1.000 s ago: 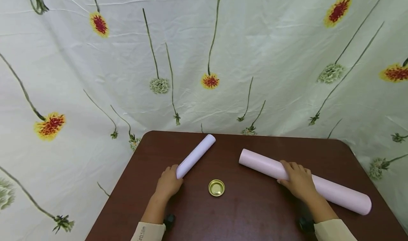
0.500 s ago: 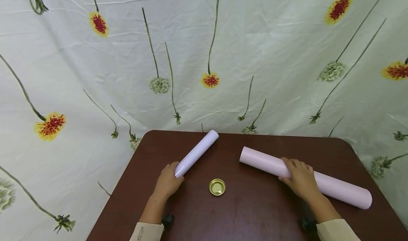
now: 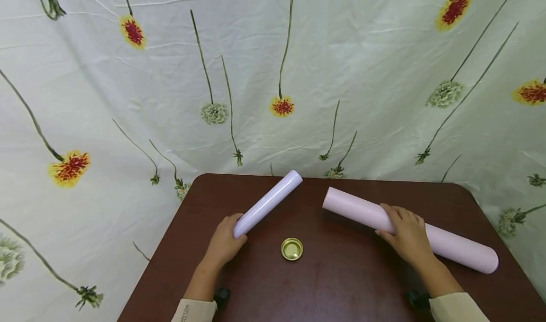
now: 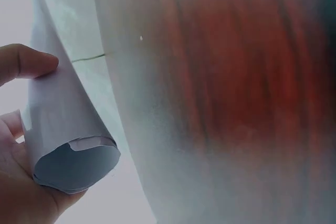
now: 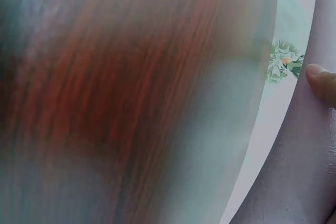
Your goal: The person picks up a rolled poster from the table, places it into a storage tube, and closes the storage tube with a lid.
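Nearest, two cream sleeves (image 3: 195, 309) reach in at left and right, with a small dark object (image 3: 222, 297) by each wrist. On the dark table (image 3: 332, 289), between the hands, sits a small gold dish (image 3: 292, 249), apart from both. The left hand (image 3: 226, 240) curls fingers and thumb round the near end of a white roll (image 3: 268, 202); the left wrist view shows that end open and hollow, slightly out of round. The right hand (image 3: 407, 234) grips a thicker pink roll (image 3: 460, 247) about its middle, thumb on the near side. The white roll points far and right; the pink one slants from far left to near right. Whether either touches the table I cannot tell. Beyond the far edge spreads a pale cloth (image 3: 170, 76) printed with long-stemmed flowers.
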### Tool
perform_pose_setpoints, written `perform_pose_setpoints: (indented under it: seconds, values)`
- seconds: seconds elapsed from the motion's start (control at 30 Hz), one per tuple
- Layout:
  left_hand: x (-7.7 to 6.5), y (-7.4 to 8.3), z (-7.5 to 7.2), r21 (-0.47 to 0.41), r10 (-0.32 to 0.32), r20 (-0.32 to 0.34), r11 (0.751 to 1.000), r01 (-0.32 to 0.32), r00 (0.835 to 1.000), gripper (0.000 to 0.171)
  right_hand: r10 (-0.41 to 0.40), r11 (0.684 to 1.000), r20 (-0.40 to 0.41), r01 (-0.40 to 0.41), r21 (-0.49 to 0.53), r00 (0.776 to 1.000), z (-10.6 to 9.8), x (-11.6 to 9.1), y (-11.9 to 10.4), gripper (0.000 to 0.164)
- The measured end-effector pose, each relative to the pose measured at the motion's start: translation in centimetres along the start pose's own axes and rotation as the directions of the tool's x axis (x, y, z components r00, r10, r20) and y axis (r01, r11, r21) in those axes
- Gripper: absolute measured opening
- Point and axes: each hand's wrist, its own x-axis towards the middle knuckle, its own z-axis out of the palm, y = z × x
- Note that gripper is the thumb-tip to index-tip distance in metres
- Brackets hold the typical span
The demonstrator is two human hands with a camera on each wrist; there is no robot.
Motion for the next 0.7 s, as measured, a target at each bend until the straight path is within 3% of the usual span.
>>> perform_pose_setpoints:
  seconds: [0.7]
  values:
    - [-0.96, 0.56, -0.45, 0.01, 0.127, -0.043, 0.992, -0.126, 0.991, 0.057, -0.029, 0.998, -0.06, 0.032, 0.05, 0.998, -0.98, 0.18, -0.1, 0.084]
